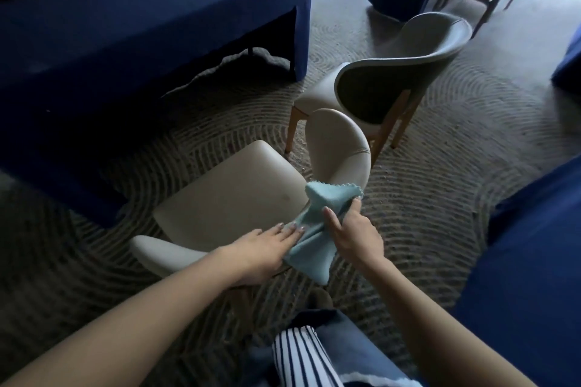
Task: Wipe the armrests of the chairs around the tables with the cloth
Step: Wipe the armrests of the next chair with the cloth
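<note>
Between left hand and right hand, cloth, over chair; armrest just beyond right hand; second chair farther beyond; table well beyond left hand.

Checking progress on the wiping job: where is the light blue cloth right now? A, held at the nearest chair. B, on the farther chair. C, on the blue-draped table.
A: the right hand grips the cloth at the nearest chair, with the left hand flat against it.

The cloth is pale turquoise, the chair cream, the table cover at ten o'clock navy, the carpet curve-striped, the garment at six o'clock navy-and-white striped.
</note>
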Tool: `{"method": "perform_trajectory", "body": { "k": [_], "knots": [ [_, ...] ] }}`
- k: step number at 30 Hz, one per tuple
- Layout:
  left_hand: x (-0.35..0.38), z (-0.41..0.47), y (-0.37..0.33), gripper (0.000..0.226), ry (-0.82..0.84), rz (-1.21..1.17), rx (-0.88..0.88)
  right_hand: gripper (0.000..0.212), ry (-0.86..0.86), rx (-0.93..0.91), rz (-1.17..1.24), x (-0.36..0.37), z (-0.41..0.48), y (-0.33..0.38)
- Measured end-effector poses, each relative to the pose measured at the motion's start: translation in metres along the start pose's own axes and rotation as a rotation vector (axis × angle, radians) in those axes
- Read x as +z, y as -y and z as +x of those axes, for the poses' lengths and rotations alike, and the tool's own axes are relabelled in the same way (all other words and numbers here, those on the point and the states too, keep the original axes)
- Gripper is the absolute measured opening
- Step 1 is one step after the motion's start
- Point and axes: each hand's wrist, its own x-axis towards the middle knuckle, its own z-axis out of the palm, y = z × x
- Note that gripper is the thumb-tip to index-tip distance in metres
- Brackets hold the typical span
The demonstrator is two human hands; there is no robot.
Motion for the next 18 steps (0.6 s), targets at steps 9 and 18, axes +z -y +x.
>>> {"method": "perform_trajectory", "body": {
  "k": [9, 18],
  "knots": [
    [-0.032, -0.013, -0.025, 0.078, 0.013, -0.194, -0.132, 0.083, -0.189, -0.333, -0.129, -0.015, -0.010, -0.027],
    [0.007, 0.038, -0.046, 0.077, -0.171, -0.185, -0.270, 0.070, 0.011, -0.845, -0.667, -0.003, 0.040, -0.026]
  ]
}}
